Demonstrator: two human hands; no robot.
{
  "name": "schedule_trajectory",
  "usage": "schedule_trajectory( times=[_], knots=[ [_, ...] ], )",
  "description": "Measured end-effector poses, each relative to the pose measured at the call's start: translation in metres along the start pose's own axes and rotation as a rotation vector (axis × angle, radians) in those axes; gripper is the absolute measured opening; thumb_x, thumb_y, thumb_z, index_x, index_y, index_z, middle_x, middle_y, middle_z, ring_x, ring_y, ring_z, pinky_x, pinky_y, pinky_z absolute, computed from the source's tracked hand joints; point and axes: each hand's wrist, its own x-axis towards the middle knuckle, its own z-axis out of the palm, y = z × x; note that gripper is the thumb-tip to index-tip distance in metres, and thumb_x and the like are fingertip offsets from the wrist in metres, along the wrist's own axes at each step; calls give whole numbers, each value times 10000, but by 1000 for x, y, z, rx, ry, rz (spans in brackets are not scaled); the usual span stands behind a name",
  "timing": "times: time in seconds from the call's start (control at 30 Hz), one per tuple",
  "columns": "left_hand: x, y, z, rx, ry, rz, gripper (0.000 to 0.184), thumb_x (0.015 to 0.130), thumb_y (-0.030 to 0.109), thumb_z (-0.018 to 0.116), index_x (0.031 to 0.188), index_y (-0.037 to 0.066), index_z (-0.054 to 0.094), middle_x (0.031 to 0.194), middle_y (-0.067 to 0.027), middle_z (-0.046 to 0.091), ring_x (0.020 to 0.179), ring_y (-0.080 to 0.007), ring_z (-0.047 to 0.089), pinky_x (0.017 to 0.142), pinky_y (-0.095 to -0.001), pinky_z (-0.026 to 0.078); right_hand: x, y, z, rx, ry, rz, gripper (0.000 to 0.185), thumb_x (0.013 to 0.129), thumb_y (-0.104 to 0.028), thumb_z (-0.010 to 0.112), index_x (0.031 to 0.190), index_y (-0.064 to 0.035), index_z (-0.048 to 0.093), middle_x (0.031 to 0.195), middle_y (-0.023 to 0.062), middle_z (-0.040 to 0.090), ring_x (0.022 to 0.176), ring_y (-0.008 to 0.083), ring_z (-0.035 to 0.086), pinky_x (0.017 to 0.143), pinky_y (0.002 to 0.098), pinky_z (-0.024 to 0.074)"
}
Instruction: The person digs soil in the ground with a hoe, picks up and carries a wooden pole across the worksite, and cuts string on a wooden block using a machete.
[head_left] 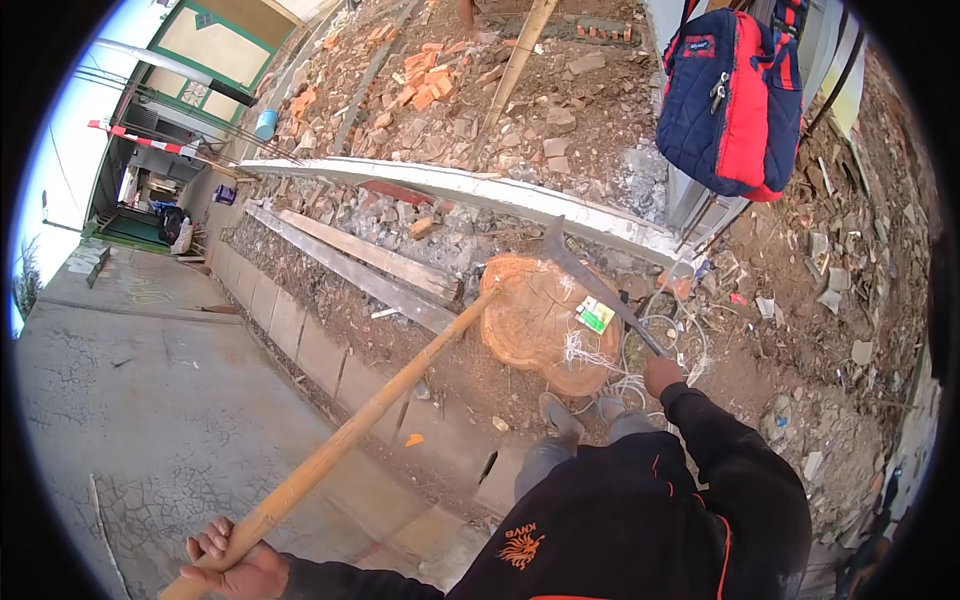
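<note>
My left hand (240,568) is wrapped around the near end of a long wooden pole (370,415) at the lower left. The pole slants up to the right, and its far end meets the edge of a cut tree stump (525,330). My right hand (664,376) grips the handle of a machete (605,292) with a hooked tip. Its dark blade extends over the stump's right side; whether it touches the wood I cannot tell. On the stump top lie a green and white packet (594,315) and some white strands (580,350).
A navy and red bag (690,115) hangs at the upper right. Beyond the stump runs a low concrete beam (440,178), with orange bricks (428,78) and rubble behind it. Long planks (370,255) lie left of the stump. Tangled pale cord (690,335) lies near my right hand.
</note>
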Motion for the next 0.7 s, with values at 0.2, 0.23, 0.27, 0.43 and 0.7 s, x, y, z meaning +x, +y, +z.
schedule_trajectory(
  times=[0.2, 0.23, 0.27, 0.43, 0.7],
  knots=[
    [42, -36, 10, -7, -55, 4, 347, 1006, 377, 524, 977, 31, 546, 668, -8, 421, 623, -137, 452, 647, -313, 404, 45, -44, -46, 4, 287, 138, 405, 872, -158, 548, 1262, -62, 495, 1284, 250, 542, 1054, 470, 594, 920, 542, 470],
    [48, -45, 8, -10, -95, -36, 367, 1005, 398, 520, 958, 35, 547, 671, -8, 422, 631, -143, 454, 649, -319, 395, 56, -46, -38, 32, 265, 209, 420, 870, -162, 552, 1274, -68, 488, 1279, 249, 548, 1110, 455, 569, 956, 545, 445],
    [53, -53, 5, -11, -102, -31, 367, 1005, 398, 520, 958, 35, 547, 671, -8, 422, 631, -143, 454, 649, -319, 395, 68, -46, -31, 58, 241, 279, 436, 868, -166, 555, 1287, -74, 481, 1273, 248, 554, 1167, 440, 545, 992, 548, 420],
    [84, -80, -3, 11, -138, -85, 365, 1005, 395, 527, 949, 35, 552, 693, -7, 420, 651, -149, 446, 665, -314, 397, 99, -40, -16, 217, -25, 407, 474, 859, -200, 581, 1313, -101, 484, 1244, 218, 587, 1164, 370, 582, 972, 543, 431],
    [148, -148, -17, 128, 65, -95, 333, 973, 359, 606, 961, 37, 521, 712, -5, 408, 661, -137, 438, 677, -311, 426, 84, -36, -24, 153, 348, 310, 351, 805, -303, 657, 1066, -83, 574, 865, 165, 688, 826, 381, 676, 738, 505, 523]
  ],
)
